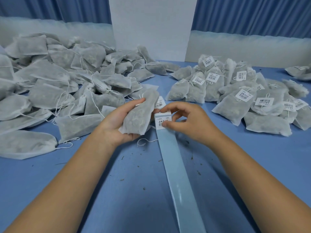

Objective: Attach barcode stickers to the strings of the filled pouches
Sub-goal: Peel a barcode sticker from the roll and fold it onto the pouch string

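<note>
Head view: my left hand (117, 121) grips an untagged pouch (140, 113), my right hand (186, 121) pinches a barcode sticker (162, 122) off the strip (176, 165); labelled pile (244, 91) far right, bigger unlabelled heap (50, 84) left.

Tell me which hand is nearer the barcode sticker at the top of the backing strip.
Right. The right hand has its fingers on the barcode sticker atop the backing strip. The left hand sits just left of it, holding a filled pouch.
</note>
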Demonstrator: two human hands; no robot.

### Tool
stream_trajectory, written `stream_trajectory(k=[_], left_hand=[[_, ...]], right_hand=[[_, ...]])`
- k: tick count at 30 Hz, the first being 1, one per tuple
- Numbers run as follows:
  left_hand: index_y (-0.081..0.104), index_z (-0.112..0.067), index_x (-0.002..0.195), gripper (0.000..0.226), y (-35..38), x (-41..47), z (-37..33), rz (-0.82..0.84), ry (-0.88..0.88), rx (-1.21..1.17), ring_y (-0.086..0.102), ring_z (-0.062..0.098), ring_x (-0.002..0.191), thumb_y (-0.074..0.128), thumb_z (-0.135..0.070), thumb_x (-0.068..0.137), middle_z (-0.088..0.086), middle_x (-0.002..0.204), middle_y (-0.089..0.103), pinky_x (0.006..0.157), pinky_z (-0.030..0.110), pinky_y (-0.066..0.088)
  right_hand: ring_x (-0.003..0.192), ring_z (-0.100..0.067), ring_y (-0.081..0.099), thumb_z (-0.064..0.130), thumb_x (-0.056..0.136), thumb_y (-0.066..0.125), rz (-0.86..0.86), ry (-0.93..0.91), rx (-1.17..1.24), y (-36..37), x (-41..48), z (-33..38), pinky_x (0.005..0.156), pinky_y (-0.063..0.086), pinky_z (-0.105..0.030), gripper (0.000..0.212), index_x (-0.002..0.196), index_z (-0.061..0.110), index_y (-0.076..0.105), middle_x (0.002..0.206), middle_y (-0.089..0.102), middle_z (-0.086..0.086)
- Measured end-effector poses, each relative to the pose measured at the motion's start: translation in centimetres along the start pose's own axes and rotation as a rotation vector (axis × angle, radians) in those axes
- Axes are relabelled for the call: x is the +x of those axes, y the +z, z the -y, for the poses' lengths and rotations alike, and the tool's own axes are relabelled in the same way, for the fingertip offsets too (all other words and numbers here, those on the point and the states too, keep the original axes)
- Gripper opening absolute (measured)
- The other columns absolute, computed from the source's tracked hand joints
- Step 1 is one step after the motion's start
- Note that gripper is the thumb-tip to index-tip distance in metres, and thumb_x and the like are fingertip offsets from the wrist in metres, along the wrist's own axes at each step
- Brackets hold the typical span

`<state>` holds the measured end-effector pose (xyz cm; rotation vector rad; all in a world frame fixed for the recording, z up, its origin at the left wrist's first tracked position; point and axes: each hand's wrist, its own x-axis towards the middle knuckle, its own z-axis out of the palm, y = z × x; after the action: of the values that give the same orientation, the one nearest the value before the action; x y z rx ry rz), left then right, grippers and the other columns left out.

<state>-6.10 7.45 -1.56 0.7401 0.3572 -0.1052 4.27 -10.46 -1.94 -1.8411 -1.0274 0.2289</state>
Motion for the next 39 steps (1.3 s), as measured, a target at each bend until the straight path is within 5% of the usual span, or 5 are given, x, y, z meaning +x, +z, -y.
stream_trajectory(k=[3,17,24,30,39], left_hand=[[0.077,-0.005,0.084,0.022,0.1,0.0,0.1,0.006,-0.047,-0.041,0.069,0.017,0.062,0.071,-0.023,0.073,0.007,0.124,0.060,0.050,0.022,0.055],[0.073,-0.007,0.081,0.018,-0.2,0.1,0.1,-0.038,-0.077,-0.039,0.068,0.015,0.064,0.074,-0.020,0.070,0.004,0.097,0.066,0.056,0.025,0.057],[0.078,-0.013,0.072,0.014,-0.4,0.2,0.2,-0.071,0.014,0.127,0.072,0.012,0.068,0.070,-0.024,0.076,-0.001,0.079,0.073,0.066,0.025,0.059],[0.074,-0.012,0.100,0.021,0.3,0.0,0.8,-0.160,0.204,0.550,0.073,0.014,0.079,0.072,-0.025,0.084,0.005,0.094,0.077,0.070,0.024,0.058],[0.076,-0.022,0.096,0.015,0.9,-0.2,1.6,-0.092,0.283,0.918,0.073,0.013,0.088,0.076,-0.030,0.084,-0.001,0.097,0.078,0.073,0.022,0.055]], right_hand=[[0.066,0.000,0.056,0.011,0.079,0.080,-0.051,-0.048,-0.033,0.1,0.1,-0.3,0.071,0.045,-0.014,0.030,0.094,0.036,0.071,0.076,0.061,0.010],[0.084,-0.014,0.057,0.011,0.080,0.079,-0.181,-0.337,-0.244,0.5,0.0,-1.2,0.076,0.038,-0.016,0.015,0.092,0.020,0.079,0.090,0.058,0.000],[0.077,-0.005,0.055,0.009,0.081,0.073,-0.302,-0.078,0.296,-0.1,0.0,0.4,0.069,0.043,-0.019,0.019,0.076,0.028,0.071,0.088,0.065,0.009],[0.082,0.000,0.056,0.021,0.089,0.069,-0.289,0.121,0.339,0.2,0.1,0.6,0.078,0.048,-0.017,0.027,0.110,0.038,0.069,0.095,0.063,0.010],[0.075,-0.008,0.066,0.015,0.084,0.076,-0.192,0.123,0.460,0.9,0.0,0.6,0.066,0.050,-0.016,0.061,0.136,0.035,0.052,0.089,0.075,-0.006]])
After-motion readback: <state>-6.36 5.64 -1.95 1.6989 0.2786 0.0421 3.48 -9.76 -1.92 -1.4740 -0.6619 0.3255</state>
